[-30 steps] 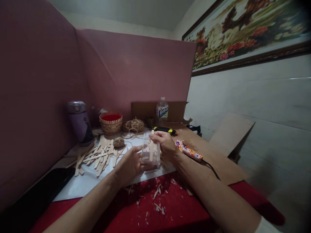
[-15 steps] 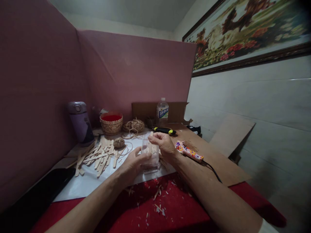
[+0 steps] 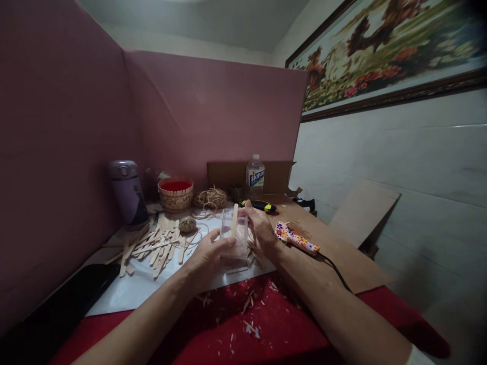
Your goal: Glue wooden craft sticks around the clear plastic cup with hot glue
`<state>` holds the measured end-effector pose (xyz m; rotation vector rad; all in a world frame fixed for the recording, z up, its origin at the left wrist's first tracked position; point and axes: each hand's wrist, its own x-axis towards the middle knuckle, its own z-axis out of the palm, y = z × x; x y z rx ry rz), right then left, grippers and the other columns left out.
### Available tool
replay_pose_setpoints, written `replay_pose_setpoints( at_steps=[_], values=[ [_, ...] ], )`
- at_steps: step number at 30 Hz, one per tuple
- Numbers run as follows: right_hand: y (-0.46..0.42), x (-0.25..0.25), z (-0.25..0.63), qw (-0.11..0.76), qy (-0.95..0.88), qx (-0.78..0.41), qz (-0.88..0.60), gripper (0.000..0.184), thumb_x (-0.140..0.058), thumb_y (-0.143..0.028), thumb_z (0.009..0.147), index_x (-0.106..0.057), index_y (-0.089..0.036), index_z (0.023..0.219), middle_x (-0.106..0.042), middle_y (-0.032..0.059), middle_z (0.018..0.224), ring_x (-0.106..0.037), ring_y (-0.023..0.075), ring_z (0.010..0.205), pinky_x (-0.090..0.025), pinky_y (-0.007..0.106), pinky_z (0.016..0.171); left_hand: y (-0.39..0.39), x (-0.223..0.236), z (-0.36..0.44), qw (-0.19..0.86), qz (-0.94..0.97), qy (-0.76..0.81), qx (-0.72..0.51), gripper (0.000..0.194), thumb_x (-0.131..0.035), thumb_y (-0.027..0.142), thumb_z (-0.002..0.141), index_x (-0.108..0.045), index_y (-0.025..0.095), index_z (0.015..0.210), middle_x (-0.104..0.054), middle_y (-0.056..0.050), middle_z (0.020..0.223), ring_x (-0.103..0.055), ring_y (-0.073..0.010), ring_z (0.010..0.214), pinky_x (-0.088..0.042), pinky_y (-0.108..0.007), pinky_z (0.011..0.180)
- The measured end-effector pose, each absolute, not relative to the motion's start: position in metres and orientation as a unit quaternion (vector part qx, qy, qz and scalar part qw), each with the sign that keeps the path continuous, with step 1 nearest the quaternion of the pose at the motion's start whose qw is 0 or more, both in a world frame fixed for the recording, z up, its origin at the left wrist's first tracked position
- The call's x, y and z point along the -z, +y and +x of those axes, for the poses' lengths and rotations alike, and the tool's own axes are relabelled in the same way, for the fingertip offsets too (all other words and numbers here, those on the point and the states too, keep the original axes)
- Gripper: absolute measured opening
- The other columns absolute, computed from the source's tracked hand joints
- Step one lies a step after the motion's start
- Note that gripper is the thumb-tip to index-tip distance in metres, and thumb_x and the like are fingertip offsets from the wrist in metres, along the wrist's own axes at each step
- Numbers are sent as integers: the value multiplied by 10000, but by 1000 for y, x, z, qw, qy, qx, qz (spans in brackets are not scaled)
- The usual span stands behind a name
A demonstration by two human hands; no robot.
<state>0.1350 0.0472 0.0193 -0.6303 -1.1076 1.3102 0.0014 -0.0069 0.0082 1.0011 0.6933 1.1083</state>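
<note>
Clear plastic box (image 3: 240, 248) over the white sheet (image 3: 114, 296), left hand (image 3: 209, 254) curled around it, thumb (image 3: 225, 244) at a wooden craft stick (image 3: 235, 218); right hand (image 3: 262, 230) against its upper right edge, how firmly I cannot tell; behind, a plastic bottle (image 3: 255, 178) labelled "补水", the rest unclear

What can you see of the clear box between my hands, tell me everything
The clear box looks like see-through plastic, with straight edges, and appears taller than wide in this view. Your left hand holds its left side, and your right hand is at its upper right edge. A pale wooden stick runs lengthwise along it. It's over the white sheet; whether its base touches, I can't tell.
</note>
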Motion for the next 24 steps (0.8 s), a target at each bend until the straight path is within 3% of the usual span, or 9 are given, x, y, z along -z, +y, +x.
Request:
replay_pose_setpoints(
  at_steps=[13, 24],
  values=[
    [49, -17, 137, 629, -468, -562, -263, 465, -621, -663, 706, -655, -201, 661, -655, 39, 734, -568, 200, 744, -451, 345, 772, -4, -6, -1, 703, 417, 285, -501, 454, -742, 217, 716, -546, 138, 1117, -680, -101, 901, -665, -177, 673, -567, -335, 666],
    [51, -15, 137, 629, -485, -570, -211, 314, -613, -513, 789, -691, -213, 736, -679, 21, 790, -587, 183, 778, -439, 312, 792, -7, -14, -4, 734, 382, 274, -490, 319, -652, 201, 769, -580, 85, 1057, -685, -115, 872, -656, -187, 721, -553, -330, 704]
  ],
)
